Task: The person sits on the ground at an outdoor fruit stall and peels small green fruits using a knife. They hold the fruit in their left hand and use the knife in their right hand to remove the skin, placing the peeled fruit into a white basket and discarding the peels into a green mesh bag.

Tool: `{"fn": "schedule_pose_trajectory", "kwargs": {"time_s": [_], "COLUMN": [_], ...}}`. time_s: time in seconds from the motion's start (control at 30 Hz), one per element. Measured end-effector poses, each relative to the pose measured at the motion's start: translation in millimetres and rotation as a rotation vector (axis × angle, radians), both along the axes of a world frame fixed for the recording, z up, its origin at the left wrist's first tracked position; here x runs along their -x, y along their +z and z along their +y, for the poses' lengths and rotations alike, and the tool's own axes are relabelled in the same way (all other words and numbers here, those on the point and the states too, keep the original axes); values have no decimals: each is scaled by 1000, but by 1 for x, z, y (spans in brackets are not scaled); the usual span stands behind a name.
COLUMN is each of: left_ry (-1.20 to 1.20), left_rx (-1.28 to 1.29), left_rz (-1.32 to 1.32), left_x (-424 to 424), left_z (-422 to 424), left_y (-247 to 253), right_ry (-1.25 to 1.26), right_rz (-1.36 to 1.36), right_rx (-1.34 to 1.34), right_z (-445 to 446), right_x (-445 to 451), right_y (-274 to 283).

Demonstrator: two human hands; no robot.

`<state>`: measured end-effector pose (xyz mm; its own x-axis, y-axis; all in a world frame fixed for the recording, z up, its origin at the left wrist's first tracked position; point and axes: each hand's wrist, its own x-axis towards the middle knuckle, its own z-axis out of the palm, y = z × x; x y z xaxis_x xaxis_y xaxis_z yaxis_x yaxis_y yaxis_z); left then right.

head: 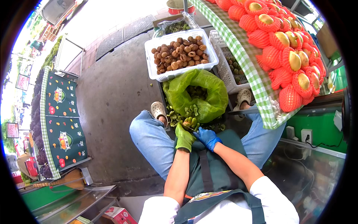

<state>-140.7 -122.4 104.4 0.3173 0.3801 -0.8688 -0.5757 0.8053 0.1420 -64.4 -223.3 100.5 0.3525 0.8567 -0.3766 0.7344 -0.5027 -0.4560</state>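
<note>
My left hand (184, 137), in a green glove, holds a partly husked walnut (186, 123), its brown shell showing against green husk. My right hand (207, 138), in a blue glove, is closed beside it; a thin blade, mostly hidden, seems to run from its fingers towards the walnut. Just beyond both hands, pieces of green husk (192, 111) lie at the near rim of a green mesh bag (214, 95), whose open mouth shows more dark husks. Brown walnuts (179, 53) fill a white plastic basket (183, 72) behind the bag.
Another white basket (223, 63) with green fruit stands right of the bag. A checkered-cloth table (243, 56) bears mangoes in red foam nets (291, 101) at the right. A bag of green produce (177, 27) lies behind the walnuts. Concrete floor (117, 98) stretches left, towards a display stand (63, 112).
</note>
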Motion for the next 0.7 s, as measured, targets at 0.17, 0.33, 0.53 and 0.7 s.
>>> {"fn": "schedule_pose_trajectory", "kwargs": {"time_s": [0.17, 0.33, 0.53, 0.7], "left_ry": [5, -43, 33, -23], "left_rx": [16, 35, -108, -43], "left_rz": [47, -5, -90, -115], "left_x": [6, 15, 7, 6], "left_z": [-1, 8, 12, 15], "left_y": [-12, -11, 3, 7], "right_ry": [4, 13, 134, 195], "right_rz": [-68, 133, 94, 13], "right_rx": [-68, -97, -76, -39], "right_z": [6, 8, 1, 0], "right_x": [-15, -20, -20, -31], "right_y": [6, 37, 41, 35]}}
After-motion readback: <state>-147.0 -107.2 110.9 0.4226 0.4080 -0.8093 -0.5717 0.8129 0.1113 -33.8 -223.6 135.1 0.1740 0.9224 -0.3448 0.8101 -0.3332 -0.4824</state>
